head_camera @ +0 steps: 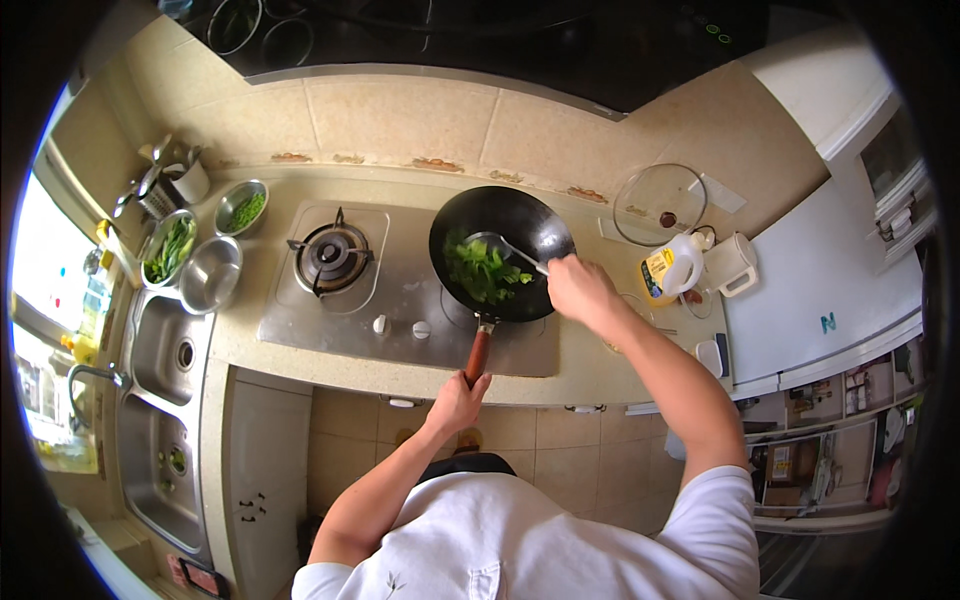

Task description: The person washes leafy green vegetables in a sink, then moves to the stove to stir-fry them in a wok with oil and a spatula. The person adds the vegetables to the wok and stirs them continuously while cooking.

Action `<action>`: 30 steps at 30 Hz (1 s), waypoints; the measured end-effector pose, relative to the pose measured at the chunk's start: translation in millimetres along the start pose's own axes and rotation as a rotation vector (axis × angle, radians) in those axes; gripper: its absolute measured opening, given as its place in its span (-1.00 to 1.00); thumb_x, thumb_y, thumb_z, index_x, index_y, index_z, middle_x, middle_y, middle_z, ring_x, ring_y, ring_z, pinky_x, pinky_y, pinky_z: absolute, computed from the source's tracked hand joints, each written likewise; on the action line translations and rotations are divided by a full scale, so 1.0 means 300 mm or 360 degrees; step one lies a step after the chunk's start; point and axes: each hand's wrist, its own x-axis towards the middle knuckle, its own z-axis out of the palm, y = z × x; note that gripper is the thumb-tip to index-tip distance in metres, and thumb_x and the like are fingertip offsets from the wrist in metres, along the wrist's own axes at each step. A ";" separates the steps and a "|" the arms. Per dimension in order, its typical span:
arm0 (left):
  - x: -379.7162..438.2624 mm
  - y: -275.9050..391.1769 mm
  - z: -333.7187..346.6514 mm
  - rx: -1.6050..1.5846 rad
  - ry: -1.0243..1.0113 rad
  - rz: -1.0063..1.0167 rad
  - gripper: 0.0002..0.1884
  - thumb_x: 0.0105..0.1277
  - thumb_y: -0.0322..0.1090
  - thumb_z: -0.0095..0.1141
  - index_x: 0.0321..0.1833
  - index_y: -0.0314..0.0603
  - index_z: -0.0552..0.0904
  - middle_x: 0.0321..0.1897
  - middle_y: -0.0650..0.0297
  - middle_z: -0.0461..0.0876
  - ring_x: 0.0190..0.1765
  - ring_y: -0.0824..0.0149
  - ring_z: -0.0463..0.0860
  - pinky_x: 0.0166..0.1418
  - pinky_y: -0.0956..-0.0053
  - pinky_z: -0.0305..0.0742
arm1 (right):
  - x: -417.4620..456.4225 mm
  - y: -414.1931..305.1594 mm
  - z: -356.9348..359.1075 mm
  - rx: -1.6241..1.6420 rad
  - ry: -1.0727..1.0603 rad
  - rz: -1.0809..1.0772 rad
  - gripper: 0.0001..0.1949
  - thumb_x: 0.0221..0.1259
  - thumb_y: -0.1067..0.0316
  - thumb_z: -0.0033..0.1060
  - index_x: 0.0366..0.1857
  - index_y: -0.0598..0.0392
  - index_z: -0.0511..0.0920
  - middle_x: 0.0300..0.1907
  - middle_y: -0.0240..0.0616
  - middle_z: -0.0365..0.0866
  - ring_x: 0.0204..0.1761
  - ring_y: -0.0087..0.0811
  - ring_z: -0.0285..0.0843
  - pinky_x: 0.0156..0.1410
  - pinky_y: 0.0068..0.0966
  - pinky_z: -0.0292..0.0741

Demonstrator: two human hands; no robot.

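Note:
A black wok [502, 214] sits over the right side of the steel gas hob [409, 300]. My left hand [455, 405] grips its brown wooden handle [478, 355] near the end, at the counter's front edge. Chopped leafy greens [484, 271] lie in the left and lower part of the wok. In my right hand [581, 289] is the metal handle of a spatula or ladle [523, 253], reaching in from the wok's right rim. The tool's head is among the greens and partly hidden by them.
Left of the bare burner [328, 255] stand a bowl of chopped greens [246, 212], a bowl of long green vegetables [174, 251] and a steel bowl [211, 276]. A double sink [161, 341] is beyond. At right are an oil jug [669, 266], a white pitcher [733, 262] and a glass lid [652, 195].

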 end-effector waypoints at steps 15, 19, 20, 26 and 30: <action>0.010 -0.015 0.006 -0.0035 -0.0023 0.0011 -0.44 0.54 0.09 0.09 -0.09 -0.49 0.53 -0.55 0.05 0.65 -0.54 0.16 0.73 -0.38 0.23 0.62 | -0.250 -0.106 -0.032 -0.0336 -0.0174 -0.0056 -0.69 0.32 0.49 0.04 0.01 0.51 0.62 -0.06 0.23 0.75 -0.27 -0.18 0.85 -0.30 -0.35 0.76; 0.005 -0.014 0.009 -0.0042 -0.0026 -0.0021 -0.44 0.54 0.10 0.10 -0.10 -0.48 0.54 -0.56 0.05 0.65 -0.54 0.17 0.73 -0.39 0.23 0.60 | -0.227 -0.143 0.039 -0.0289 -0.0138 -0.0066 -0.72 0.35 0.48 0.03 -0.03 0.45 0.65 -0.12 0.16 0.77 -0.24 -0.20 0.85 -0.26 -0.32 0.77; 0.006 -0.006 0.010 -0.0026 -0.0030 -0.0031 -0.44 0.54 0.10 0.10 -0.10 -0.48 0.54 -0.56 0.05 0.65 -0.54 0.16 0.73 -0.38 0.23 0.61 | -0.181 -0.126 0.078 -0.0302 -0.0039 -0.0013 -0.75 0.36 0.47 0.03 -0.07 0.40 0.66 -0.15 0.11 0.77 -0.25 -0.21 0.85 -0.26 -0.34 0.76; 0.026 -0.037 0.012 0.0029 0.0043 0.0035 -0.42 0.52 0.11 0.11 -0.15 -0.48 0.55 -0.57 0.02 0.66 -0.53 0.13 0.74 -0.37 0.20 0.61 | -0.022 0.006 0.077 -0.0142 0.0341 0.0186 -0.81 0.38 0.48 0.02 -0.14 0.27 0.66 -0.23 0.03 0.77 -0.22 -0.08 0.83 -0.20 -0.22 0.72; 0.015 -0.023 0.016 -0.0003 0.0025 0.0026 -0.41 0.51 0.13 0.12 -0.17 -0.49 0.55 -0.59 0.00 0.66 -0.51 0.09 0.75 -0.36 0.19 0.62 | 0.031 -0.058 0.100 -0.0020 0.0360 0.0195 -0.80 0.41 0.44 -0.01 -0.12 0.24 0.64 -0.23 -0.02 0.76 -0.25 -0.11 0.83 -0.18 -0.23 0.74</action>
